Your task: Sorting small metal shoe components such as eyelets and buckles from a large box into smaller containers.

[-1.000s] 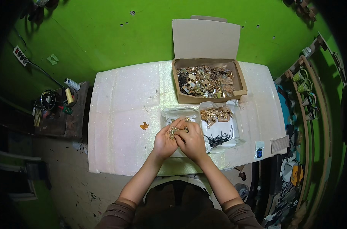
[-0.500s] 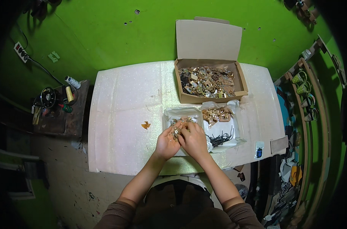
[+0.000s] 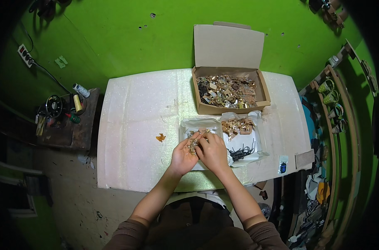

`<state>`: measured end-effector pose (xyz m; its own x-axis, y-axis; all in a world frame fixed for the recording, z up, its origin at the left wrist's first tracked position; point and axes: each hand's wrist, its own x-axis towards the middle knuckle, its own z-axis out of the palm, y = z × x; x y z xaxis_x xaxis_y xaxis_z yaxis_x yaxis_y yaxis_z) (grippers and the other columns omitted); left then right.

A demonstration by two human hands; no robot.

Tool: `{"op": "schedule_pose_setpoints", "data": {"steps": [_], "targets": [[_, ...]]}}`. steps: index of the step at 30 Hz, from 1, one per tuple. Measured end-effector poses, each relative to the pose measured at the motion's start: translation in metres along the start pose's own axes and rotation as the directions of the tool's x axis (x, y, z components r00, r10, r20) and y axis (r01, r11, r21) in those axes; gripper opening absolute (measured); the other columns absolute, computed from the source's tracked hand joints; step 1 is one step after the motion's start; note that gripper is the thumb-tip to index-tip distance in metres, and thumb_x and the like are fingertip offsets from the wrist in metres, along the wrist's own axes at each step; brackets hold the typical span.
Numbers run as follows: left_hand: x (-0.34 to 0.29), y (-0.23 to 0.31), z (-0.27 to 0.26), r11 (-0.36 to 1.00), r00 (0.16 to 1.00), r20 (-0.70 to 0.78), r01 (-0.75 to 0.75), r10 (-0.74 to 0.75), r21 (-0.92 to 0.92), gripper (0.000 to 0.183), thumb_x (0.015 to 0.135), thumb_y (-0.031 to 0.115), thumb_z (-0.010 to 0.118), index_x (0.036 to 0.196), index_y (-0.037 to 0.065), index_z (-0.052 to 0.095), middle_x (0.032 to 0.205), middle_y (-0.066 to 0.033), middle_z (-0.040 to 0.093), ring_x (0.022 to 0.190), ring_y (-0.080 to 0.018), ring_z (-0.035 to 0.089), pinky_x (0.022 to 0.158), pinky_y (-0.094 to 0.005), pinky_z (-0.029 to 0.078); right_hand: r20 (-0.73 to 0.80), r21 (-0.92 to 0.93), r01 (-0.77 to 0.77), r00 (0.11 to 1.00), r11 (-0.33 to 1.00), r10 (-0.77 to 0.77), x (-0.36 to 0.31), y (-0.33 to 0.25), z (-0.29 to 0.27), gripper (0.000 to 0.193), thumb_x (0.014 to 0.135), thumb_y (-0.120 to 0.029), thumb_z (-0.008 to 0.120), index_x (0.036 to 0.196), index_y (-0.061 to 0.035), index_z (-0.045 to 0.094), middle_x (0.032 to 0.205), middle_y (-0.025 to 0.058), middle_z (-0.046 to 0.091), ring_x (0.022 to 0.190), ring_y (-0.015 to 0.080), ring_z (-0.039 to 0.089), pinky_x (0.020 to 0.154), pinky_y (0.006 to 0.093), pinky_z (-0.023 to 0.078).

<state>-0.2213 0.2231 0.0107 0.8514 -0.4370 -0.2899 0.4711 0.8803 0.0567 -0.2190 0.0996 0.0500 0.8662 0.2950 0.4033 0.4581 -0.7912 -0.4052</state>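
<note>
My left hand (image 3: 182, 159) is cupped palm up over the left paper-lined tray (image 3: 185, 123), with a small heap of shiny gold and silver ornaments (image 3: 193, 144) in it. Bent over the same heap is my right hand (image 3: 215, 153), its fingertips pinched down among the pieces; what exactly they grip is hidden. More small shiny pieces lie in the tray beyond my fingers. Beside it, the right lined tray (image 3: 259, 129) holds gold ornaments (image 3: 238, 126) at the back and black beaded strands (image 3: 241, 153) at the front.
A lidded cardboard box (image 3: 229, 111) full of mixed shiny ornaments stands behind the trays. On the white table (image 3: 131, 112) lie an orange-brown scrap (image 3: 160, 137), a small packet (image 3: 283, 164) and a card (image 3: 305, 159). Thread spools (image 3: 81, 90) stand at the left.
The right fingers have shifted slightly over the heap in my left palm. The whole view has moved a little; the trays and box stay in place.
</note>
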Motion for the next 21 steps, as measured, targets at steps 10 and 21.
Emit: {"op": "schedule_pose_setpoints", "data": {"steps": [10, 21], "targets": [[-0.0003, 0.0012, -0.0082, 1.0, 1.0, 0.0, 0.017, -0.017, -0.016, 0.041, 0.09, 0.018, 0.024, 0.125, -0.002, 0.032, 0.122, -0.0127, 0.044, 0.111, -0.0213, 0.044, 0.097, -0.0345, 0.031, 0.055, 0.026, -0.066, 0.996, 0.997, 0.065, 0.0013, 0.0014, -0.0007, 0.024, 0.066, -0.016, 0.064, 0.085, -0.0047, 0.055, 0.086, 0.0093, 0.053, 0.082, 0.0277, 0.052, 0.07, 0.0363, 0.044], [-0.0037, 0.003, -0.0076, 1.0, 1.0, -0.022, 0.004, -0.004, -0.007, 0.043, 0.089, 0.019, 0.023, 0.126, -0.002, 0.032, 0.123, -0.0137, 0.043, 0.113, -0.0218, 0.042, 0.098, -0.0355, 0.03, 0.216, 0.416, -0.25, 0.961, 0.874, 0.173, 0.0043, -0.0027, -0.0101, 0.015, 0.074, -0.012, 0.06, 0.083, -0.001, 0.058, 0.076, 0.0101, 0.055, 0.067, 0.0231, 0.054, 0.063, 0.0319, 0.044]]}}
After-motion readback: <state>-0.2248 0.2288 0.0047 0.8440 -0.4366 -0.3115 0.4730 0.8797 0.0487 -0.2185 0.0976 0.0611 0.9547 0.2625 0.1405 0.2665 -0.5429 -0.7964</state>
